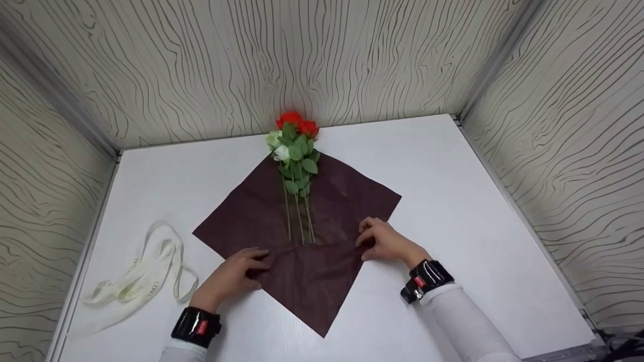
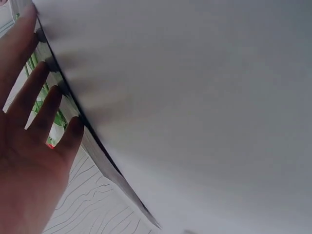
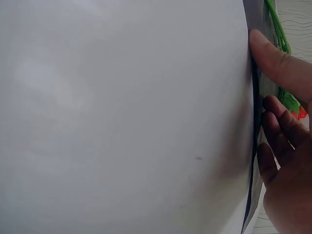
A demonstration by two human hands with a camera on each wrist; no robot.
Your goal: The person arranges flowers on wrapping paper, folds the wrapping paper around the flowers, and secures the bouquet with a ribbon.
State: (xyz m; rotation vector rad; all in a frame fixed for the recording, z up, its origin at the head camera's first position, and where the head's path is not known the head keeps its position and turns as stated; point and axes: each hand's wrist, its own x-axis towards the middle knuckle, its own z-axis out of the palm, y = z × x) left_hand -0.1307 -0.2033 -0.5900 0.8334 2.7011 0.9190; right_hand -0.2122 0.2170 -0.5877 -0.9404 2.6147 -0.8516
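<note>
A square sheet of dark maroon wrapping paper (image 1: 332,286) lies cornerwise on the white table, with a crease running across its lower part. On it rest several artificial roses, red (image 1: 290,119) and white (image 1: 282,153), their green stems (image 1: 299,216) ending near that crease. My left hand (image 1: 234,274) touches the paper's lower left edge, fingertips on the sheet near one end of the crease. At the opposite edge, my right hand (image 1: 385,240) has its loosely bent fingers and thumb on the paper. Both wrist views show fingertips (image 2: 75,124) along the sheet's edge.
A loose cream ribbon (image 1: 151,276) with printed lettering lies looped on the left of the white table (image 1: 478,211). Patterned panels (image 1: 211,65) stand behind and at both sides. The rose heads reach the table's back edge. Dark cables (image 1: 626,347) show at the lower right corner.
</note>
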